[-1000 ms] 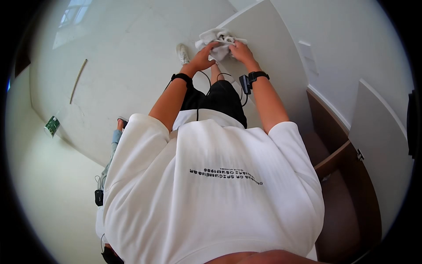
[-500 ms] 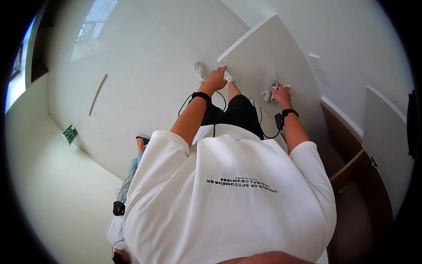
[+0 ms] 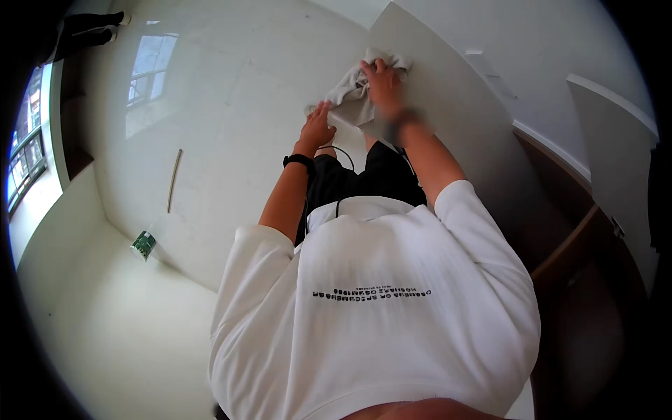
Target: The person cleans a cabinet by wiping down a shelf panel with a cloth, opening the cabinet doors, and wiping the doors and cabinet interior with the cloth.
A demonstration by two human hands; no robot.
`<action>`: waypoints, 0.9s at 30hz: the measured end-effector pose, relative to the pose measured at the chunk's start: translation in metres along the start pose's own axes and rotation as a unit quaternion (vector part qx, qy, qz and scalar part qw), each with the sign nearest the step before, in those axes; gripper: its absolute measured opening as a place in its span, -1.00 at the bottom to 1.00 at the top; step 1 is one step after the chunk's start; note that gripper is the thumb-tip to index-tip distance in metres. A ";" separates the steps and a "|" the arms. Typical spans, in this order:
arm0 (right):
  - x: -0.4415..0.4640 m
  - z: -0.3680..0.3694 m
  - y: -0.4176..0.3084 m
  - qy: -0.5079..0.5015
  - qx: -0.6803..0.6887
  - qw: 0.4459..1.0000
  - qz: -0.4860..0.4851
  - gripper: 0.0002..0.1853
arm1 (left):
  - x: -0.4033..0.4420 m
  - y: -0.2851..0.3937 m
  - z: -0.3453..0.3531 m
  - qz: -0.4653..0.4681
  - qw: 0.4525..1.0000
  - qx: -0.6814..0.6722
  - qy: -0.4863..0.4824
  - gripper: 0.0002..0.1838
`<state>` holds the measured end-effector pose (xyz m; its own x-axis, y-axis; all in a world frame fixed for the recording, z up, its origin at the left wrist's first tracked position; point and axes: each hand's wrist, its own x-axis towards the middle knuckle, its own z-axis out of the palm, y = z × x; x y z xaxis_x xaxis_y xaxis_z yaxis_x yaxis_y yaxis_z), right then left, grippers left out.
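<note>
A pale grey-white cloth (image 3: 348, 89) lies crumpled over the near-left edge of a large white panel (image 3: 455, 91), part of it hanging past that edge. My right hand (image 3: 383, 85) is pressed on the cloth with its fingers bent into it; the wrist is blurred by motion. Just left of the cloth is my left hand (image 3: 317, 130), fingers stretched out and thumb apart. Its fingertips are close to the cloth's lower corner; I cannot tell whether they touch it.
A brown cabinet (image 3: 553, 168) with an open white door (image 3: 612, 133) stands to the right. On the glossy floor to the left lie a thin stick (image 3: 174, 180) and a green-and-white container (image 3: 143, 246). Another person's legs (image 3: 87, 31) show at the upper left, near a window.
My right hand has swept the cloth up and left across the panel to its edge. My left hand has shifted down and left, off the panel's corner. The view has turned slightly.
</note>
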<state>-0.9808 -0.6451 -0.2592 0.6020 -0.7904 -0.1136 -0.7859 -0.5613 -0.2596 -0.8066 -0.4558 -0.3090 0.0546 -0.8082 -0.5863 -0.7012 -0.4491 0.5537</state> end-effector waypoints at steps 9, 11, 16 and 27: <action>-0.076 -0.036 0.159 -0.183 0.047 0.943 0.274 -0.26 | 0.016 0.057 0.011 -0.168 0.973 0.071 -0.139 0.15; -0.119 -0.054 0.172 -0.191 0.065 0.909 0.366 -0.35 | 0.015 0.058 0.009 -0.161 0.970 0.090 -0.159 0.20; -0.213 -0.028 0.210 -0.222 0.065 0.836 0.498 -0.31 | 0.006 0.019 0.003 -0.048 0.983 0.051 -0.170 0.13; -0.104 0.018 0.079 -0.304 0.092 0.859 0.401 0.04 | -0.011 -0.003 0.006 0.000 0.991 -0.078 -0.109 -0.26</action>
<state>-1.1030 -0.6031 -0.2851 -0.1168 -0.5995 -0.7918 -0.9802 0.1977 -0.0051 -0.8094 -0.4439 -0.3077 -0.1116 -0.7140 -0.6912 -0.5811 -0.5173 0.6282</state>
